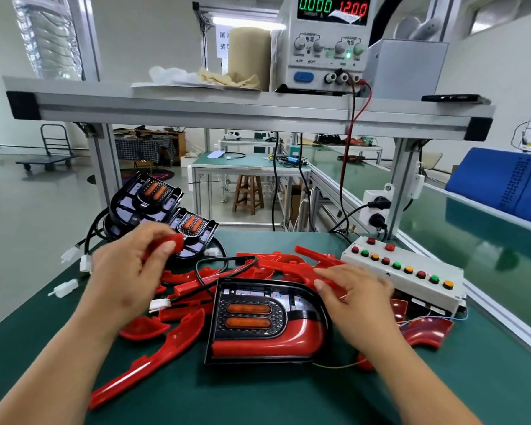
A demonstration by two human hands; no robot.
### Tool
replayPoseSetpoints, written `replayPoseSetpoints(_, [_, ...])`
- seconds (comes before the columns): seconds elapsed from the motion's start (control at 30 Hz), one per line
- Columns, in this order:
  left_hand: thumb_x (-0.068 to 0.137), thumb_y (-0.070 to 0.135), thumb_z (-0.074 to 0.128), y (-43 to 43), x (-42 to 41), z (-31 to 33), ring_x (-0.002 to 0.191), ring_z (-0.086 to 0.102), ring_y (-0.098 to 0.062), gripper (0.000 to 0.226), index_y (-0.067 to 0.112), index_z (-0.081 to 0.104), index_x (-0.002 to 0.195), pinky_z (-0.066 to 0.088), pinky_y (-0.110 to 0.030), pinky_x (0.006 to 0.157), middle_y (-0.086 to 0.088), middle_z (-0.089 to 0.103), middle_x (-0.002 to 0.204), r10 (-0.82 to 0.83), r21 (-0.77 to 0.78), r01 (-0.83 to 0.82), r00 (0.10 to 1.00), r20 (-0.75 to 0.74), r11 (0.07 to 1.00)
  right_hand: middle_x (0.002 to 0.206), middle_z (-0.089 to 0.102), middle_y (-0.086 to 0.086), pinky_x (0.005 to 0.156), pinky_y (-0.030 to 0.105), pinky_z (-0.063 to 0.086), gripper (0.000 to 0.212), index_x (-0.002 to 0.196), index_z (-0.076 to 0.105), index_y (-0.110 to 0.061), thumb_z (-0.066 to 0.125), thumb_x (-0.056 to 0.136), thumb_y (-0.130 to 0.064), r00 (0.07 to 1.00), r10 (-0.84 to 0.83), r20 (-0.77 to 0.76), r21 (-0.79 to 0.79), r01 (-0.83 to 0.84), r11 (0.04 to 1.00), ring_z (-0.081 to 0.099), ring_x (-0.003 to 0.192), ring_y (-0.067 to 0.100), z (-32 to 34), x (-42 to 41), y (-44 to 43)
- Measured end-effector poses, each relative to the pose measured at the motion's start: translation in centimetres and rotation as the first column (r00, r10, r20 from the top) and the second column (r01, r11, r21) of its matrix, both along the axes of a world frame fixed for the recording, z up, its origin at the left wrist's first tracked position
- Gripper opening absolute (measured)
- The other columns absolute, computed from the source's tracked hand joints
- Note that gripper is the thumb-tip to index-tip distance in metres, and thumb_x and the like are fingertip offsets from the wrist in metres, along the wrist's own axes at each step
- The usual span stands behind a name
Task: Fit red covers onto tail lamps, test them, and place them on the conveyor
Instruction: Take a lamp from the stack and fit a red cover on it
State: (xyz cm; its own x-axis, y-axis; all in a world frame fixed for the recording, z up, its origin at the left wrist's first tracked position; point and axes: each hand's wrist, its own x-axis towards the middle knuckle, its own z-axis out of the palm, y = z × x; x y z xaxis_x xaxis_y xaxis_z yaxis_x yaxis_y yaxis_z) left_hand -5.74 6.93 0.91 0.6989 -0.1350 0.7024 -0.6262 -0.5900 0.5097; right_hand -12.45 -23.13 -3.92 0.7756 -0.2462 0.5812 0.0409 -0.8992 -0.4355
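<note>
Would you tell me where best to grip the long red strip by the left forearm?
Pinch the long red strip near its middle from above, probably: it lies flat on the green mat, slim there, with nothing lying across it.

Bright, cool, even indoor light fills the scene. The pale strip (242, 21) above the shelf beam (252, 113) is probably a ceiling tube, though it is washed out. Shadows are soft and short — a faint one lies under the tail lamp (249, 317) on the green mat (258, 394). Its glossy red cover (270, 342) carries white highlights, and the conveyor belt (472, 240) at right shines like a mirror. The left hand (126, 271) and right hand (359, 302) are smeared by motion. The beam bows and the uprights (105, 167) lean — wide-angle distortion. Digits on the power supply (319, 47) glow crisp.
</note>
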Motion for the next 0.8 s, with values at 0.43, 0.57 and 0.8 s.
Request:
replayPoseSetpoints(0.43, [0.099, 0.032, 0.052, -12.6, -1.0, 3.6, 0.068, 0.05, 0.001, 0.015, 0.027, 0.046, 0.112, 0.038, -0.01, 0.062, 0.013, 0.056, 0.078, -0.455, 0.194, 0.576, 0.775, -0.438, 0.794, 0.074, 0.067, 0.007, 0.06, 0.019, 0.053, 0.034, 0.11, 0.066, -0.009, 0.063, 0.076, -0.009, 0.767, 0.455, 0.453, 0.848, -0.528, 0.046, 0.061, 0.058, 0.012, 1.6, -1.1, 3.2])
replayPoseSetpoints(0.57, [0.1, 0.035, 0.049, -8.7, -0.3, 2.0, 0.089, 0.059, 0.001, 0.015, 0.034, 0.06, 0.11, 0.041, -0.01, 0.075, 0.016, 0.064, 0.098, -0.311, 0.186, 0.403, 0.869, -0.386, 0.896, 0.073, 0.066, 0.007, 0.056, 0.016, 0.053, 0.031, 0.108, 0.064, -0.006, 0.062, 0.078, -0.011, 0.817, 0.282, 0.502, 0.862, -0.448, -0.236, 0.061, 0.056, 0.01, 2.1, -0.8, 2.3])
replayPoseSetpoints(0.8, [0.09, 0.013, 0.067, -5.9, -0.9, -3.6, 0.072, 0.066, -0.012, 0.011, 0.023, 0.071, 0.092, 0.054, -0.017, 0.064, -0.001, 0.075, 0.079, -0.305, -0.356, 0.147, 0.843, -0.444, 0.923, 0.075, 0.07, -0.009, 0.054, 0.013, 0.044, 0.01, 0.092, 0.071, -0.023, 0.061, 0.094, -0.027, 0.962, 0.262, 0.08, 0.875, -0.194, 0.444, 0.059, 0.055, -0.001, 0.4, -0.4, 2.7])
